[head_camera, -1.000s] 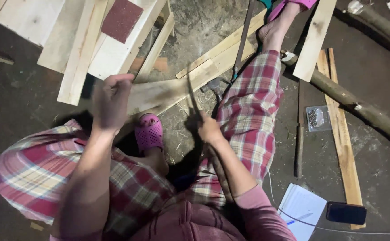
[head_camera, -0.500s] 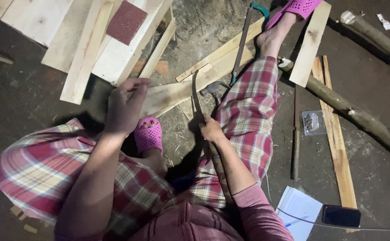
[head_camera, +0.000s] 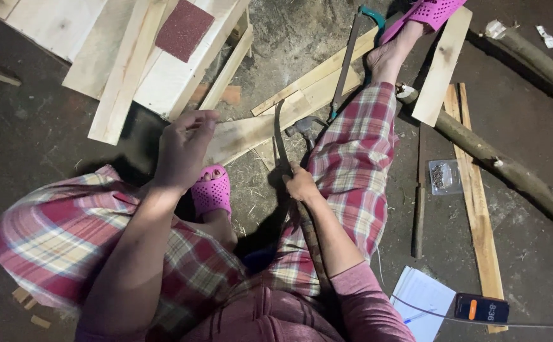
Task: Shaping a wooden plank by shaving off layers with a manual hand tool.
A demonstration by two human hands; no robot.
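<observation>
The left hand (head_camera: 184, 149) pinches the near end of a pale plank (head_camera: 245, 133) lying on the floor, grip clamped on it. The right hand (head_camera: 300, 185) is closed around a curved blade's (head_camera: 278, 136) handle, blade resting against the plank beside a hammer (head_camera: 303, 126).

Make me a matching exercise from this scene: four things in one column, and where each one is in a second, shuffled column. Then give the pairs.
Things:
1. sandpaper sheet
2. curved blade
3. wood piece
4. bag of nails

Places:
A. held by the left hand
B. on the floor beside a long thin plank
C. lying on the pale boards
D. gripped in the right hand

Pairs: 1-C, 2-D, 3-A, 4-B
</observation>
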